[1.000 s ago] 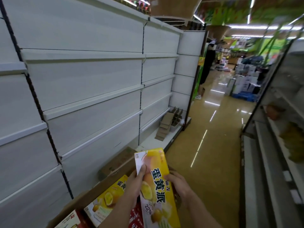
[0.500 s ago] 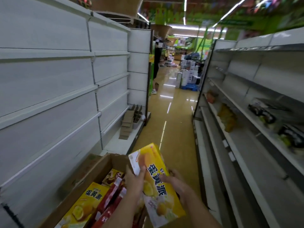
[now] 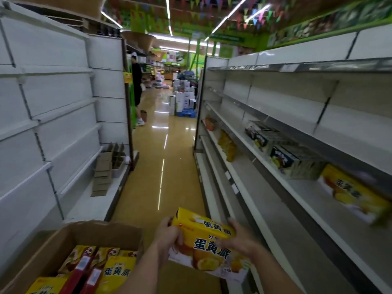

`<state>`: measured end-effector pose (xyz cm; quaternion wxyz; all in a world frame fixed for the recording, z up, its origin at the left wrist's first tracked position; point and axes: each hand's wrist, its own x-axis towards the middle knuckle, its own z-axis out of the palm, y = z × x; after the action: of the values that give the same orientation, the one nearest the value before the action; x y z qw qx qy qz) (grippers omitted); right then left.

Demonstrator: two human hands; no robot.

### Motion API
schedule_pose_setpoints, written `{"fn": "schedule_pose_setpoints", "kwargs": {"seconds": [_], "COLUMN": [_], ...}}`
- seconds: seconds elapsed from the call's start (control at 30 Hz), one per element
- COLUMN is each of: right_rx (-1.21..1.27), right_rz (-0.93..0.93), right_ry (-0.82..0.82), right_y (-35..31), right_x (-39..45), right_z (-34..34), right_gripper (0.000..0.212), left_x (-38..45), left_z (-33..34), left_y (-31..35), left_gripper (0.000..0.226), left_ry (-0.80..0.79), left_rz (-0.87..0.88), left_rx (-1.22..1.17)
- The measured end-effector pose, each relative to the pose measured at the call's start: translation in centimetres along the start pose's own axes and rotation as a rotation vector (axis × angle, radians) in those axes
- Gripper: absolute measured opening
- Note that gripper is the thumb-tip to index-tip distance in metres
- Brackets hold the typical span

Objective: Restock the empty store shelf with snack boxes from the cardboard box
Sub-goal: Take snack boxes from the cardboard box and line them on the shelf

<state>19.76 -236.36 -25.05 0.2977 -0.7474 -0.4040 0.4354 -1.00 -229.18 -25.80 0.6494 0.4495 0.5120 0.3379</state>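
Both hands, left and right, grip a yellow box over the aisle, between the open carton of snack boxes at left and the shelf at right, where another yellow box lies farther along, beyond it dark boxes

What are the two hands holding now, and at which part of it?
Both hold one yellow cardboard snack box: the left hand grips its left end, and the right hand lays its fingers over the right front.
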Motion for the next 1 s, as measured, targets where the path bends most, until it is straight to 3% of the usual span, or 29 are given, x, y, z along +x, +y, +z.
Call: {"fn": "schedule_pose_setpoints", "kwargs": {"seconds": [0.07, 0.13, 0.2, 0.3, 0.37, 0.47, 0.57, 0.63, 0.8, 1.0], "right_rx": [0.122, 0.340, 0.528, 0.567, 0.577, 0.621, 0.637, 0.630, 0.669, 0.647], "right_rz": [0.014, 0.035, 0.067, 0.016, -0.024, -0.082, -0.112, -0.124, -0.135, -0.096], "right_ry": [0.180, 0.245, 0.218, 0.212, 0.262, 0.344, 0.432, 0.493, 0.729, 0.944], "right_y": [1.7, 3.4, 4.5, 5.2, 5.0, 5.2, 5.9, 6.2, 7.7, 7.2], "right_x": [-0.4, -1.0, -1.6, -2.6, -3.4, -4.8, -5.6, -6.6, -7.7, -7.8], "right_z": [-2.0, -3.9, -5.3, -6.6, -7.7, -9.9, -12.5, -14.2, -17.1, -19.5], "right_gripper": [0.129, 0.128, 0.108, 0.052, 0.044, 0.044, 0.062, 0.073, 0.076, 0.051], "left_x": [0.5, 0.6, 0.7, 1.1, 1.5, 1.8, 1.6, 1.7, 2.5, 4.4], "left_z": [1.2, 2.3, 3.6, 6.4, 8.5, 12.0, 15.4, 17.9, 23.4, 28.1], "left_y": [0.0, 0.1, 0.2, 0.7, 1.2, 1.8, 2.5, 2.9, 3.7, 5.5], "left_gripper": [0.047, 0.046, 0.045, 0.043, 0.047, 0.046, 0.037, 0.034, 0.041, 0.025], "left_ry": [0.007, 0.015, 0.004, -0.019, -0.005, 0.002, -0.040, -0.090, -0.259, -0.493], "left_rz": [-0.007, -0.028, -0.046, -0.023, 0.028, 0.081, 0.128, 0.143, 0.179, 0.249], "left_rx": [-0.065, -0.124, -0.167, -0.127, -0.092, -0.045, -0.011, -0.002, -0.032, -0.028]}}
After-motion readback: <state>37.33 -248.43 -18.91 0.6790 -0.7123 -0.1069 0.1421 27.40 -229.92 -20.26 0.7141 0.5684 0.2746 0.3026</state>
